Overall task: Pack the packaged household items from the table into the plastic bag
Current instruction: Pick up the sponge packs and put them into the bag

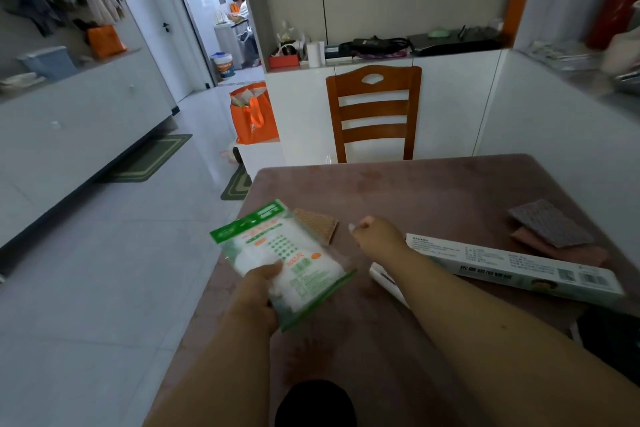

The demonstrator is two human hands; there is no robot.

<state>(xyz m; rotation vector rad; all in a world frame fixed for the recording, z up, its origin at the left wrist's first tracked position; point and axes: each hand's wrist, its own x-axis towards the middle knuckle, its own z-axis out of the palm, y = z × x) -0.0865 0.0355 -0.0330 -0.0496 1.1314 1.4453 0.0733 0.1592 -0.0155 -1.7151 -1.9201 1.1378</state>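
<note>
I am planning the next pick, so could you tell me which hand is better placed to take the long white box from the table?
The right hand. It looks free, closed into a loose fist, and lies right beside the near end of the long white box. The left hand is busy gripping the green-and-white packet, farther from the box.
</note>
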